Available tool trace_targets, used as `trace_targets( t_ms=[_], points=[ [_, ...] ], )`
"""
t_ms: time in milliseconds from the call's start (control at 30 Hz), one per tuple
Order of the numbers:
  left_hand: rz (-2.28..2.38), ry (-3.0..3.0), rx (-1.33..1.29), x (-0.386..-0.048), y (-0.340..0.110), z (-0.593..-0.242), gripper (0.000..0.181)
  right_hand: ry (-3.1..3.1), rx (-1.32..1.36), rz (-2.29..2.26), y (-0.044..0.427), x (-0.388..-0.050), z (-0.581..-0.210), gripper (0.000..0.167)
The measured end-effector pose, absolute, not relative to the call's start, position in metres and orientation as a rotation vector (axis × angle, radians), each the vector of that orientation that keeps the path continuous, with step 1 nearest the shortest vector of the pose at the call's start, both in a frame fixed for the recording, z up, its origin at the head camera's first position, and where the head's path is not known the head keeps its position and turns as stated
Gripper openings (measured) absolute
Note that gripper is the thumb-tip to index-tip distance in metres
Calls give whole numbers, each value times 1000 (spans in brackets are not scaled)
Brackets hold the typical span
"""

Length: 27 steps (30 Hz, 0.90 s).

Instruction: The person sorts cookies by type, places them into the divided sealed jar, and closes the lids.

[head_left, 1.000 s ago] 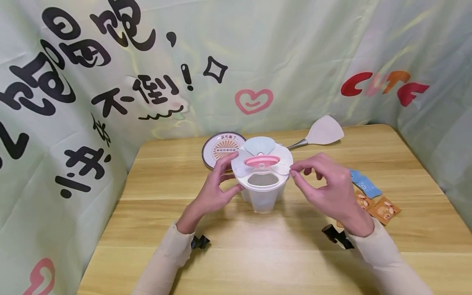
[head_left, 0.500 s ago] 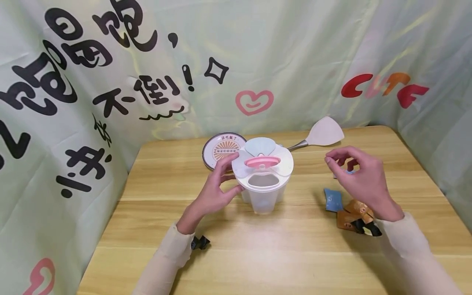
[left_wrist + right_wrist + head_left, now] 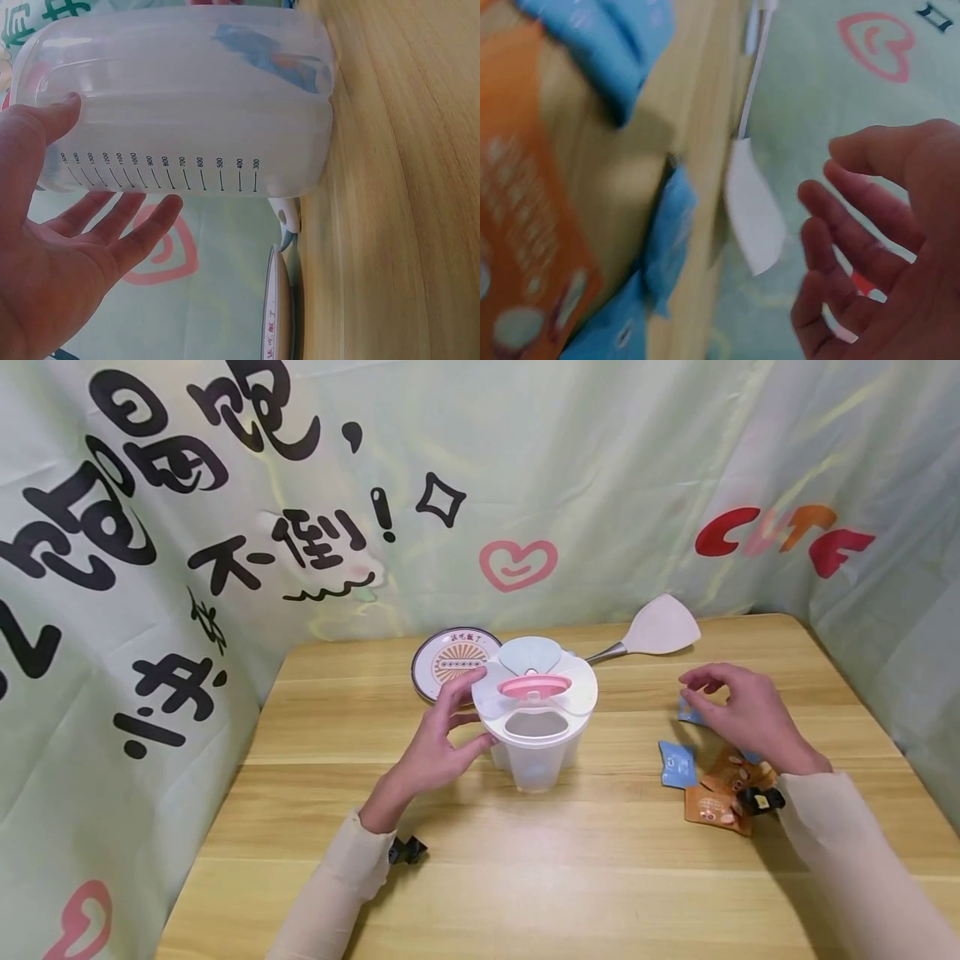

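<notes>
A translucent plastic storage jar (image 3: 534,768) with a white lid stands upright on the table; its pink flap (image 3: 535,686) is raised above an opening. My left hand (image 3: 442,752) holds the jar's left side, thumb apart from the fingers. The left wrist view shows measuring marks on the jar (image 3: 187,127), with blue and orange showing through its wall. My right hand (image 3: 750,714) hovers over the small packets, fingers bent, holding nothing visible. Nearest are a blue packet (image 3: 690,712) under its fingertips and another blue packet (image 3: 678,766). Orange packets (image 3: 712,810) lie below the wrist, partly hidden.
A spatula (image 3: 663,627) with a pale blade lies behind the jar to the right. At the back left, a round patterned plate (image 3: 453,660) is partly behind the left hand. A printed curtain (image 3: 600,485) hangs along the table's back.
My right hand has left the lid's right edge and moved right, over the packets, then slightly farther right and lower. The left hand and jar have stayed in place.
</notes>
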<state>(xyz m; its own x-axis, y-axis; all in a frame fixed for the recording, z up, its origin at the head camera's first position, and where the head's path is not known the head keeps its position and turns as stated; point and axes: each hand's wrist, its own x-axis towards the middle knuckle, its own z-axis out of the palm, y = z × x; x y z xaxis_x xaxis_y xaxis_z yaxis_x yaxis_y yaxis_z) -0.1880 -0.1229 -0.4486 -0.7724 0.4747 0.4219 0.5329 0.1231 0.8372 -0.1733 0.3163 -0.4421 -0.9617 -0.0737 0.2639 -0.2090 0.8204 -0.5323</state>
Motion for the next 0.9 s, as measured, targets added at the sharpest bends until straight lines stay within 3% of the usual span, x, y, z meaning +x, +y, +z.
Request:
trace_targets(
  t_ms=[433, 900],
  points=[
    [-1778, -2315, -1039, -188, -123, -449, 87, -3198, 182, 780, 343, -196, -453, 44],
    [-1793, -2333, -1034, -188, -125, -448, 87, -3264, 169, 774, 348, -204, -459, 42]
  ],
)
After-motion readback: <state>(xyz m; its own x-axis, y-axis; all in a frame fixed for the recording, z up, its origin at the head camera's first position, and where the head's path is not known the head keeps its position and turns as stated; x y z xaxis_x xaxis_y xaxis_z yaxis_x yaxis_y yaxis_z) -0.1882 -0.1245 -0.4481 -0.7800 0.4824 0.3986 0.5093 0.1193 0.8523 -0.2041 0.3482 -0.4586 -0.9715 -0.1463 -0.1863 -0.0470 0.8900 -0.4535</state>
